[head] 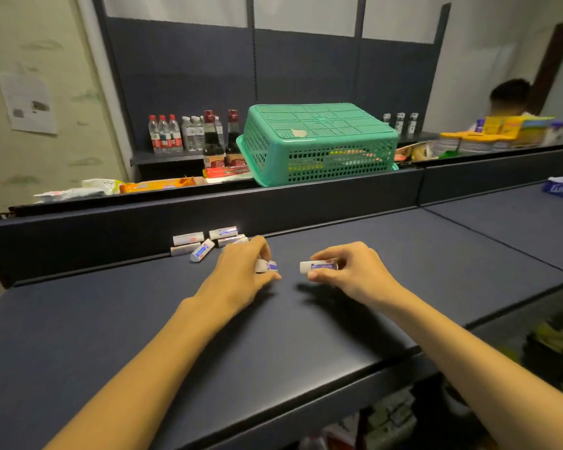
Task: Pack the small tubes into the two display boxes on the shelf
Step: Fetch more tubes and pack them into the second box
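On the dark shelf (306,319), the left hand (241,274) curls its fingers round a tube (268,266) and the right hand (348,271) pinches a second tube (317,265); five more tubes (205,242) lie by the back wall, behind the left hand

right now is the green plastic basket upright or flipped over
Flipped over. The green perforated plastic basket sits behind the dark blue shelf with its flat gridded base facing up and its wider rim at the bottom.
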`<control>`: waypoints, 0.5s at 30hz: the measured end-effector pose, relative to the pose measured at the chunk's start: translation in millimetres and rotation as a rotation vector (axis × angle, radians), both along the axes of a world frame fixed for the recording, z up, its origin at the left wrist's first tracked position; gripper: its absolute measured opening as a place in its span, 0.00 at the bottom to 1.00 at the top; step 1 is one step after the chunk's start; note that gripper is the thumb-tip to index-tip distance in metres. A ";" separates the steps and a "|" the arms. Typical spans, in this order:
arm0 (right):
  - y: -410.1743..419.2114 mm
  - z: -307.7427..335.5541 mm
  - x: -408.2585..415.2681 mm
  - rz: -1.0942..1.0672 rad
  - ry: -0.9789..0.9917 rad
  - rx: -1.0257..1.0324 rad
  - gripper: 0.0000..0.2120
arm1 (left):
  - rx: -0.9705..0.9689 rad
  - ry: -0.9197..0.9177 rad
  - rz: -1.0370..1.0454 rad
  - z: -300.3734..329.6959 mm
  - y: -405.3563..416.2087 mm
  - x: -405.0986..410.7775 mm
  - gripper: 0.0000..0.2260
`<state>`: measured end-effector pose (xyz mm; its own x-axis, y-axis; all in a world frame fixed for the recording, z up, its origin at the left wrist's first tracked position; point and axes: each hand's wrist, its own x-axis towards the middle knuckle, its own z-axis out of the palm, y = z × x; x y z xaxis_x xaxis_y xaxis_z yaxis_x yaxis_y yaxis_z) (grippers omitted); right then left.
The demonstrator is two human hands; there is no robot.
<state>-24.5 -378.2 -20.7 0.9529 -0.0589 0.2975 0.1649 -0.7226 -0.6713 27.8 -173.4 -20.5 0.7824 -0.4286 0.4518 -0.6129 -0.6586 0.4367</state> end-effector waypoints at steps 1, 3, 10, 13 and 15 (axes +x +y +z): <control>-11.0 -0.6 -3.1 -0.010 0.000 -0.012 0.13 | 0.002 -0.002 0.002 -0.1 -10.1 -1.1 0.12; -33.9 0.1 -10.3 -0.025 -0.018 -0.066 0.13 | 0.007 -0.018 -0.003 -0.9 -32.5 -4.1 0.12; -140.8 10.0 -42.7 -0.011 -0.115 -0.258 0.12 | 0.021 -0.063 -0.045 -2.3 -149.3 -20.6 0.12; -207.4 14.4 -57.0 -0.016 -0.142 -0.277 0.12 | 0.026 -0.108 -0.068 -3.0 -217.7 -30.8 0.11; -240.3 16.2 -61.7 -0.029 -0.139 -0.275 0.13 | 0.032 -0.131 -0.077 -1.9 -247.0 -34.7 0.10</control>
<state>-86.2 -618.5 -4.5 0.9011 0.0153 0.4333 0.2181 -0.8798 -0.4224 -6.9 -420.3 -22.3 0.6822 -0.5007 0.5328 -0.7122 -0.6200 0.3292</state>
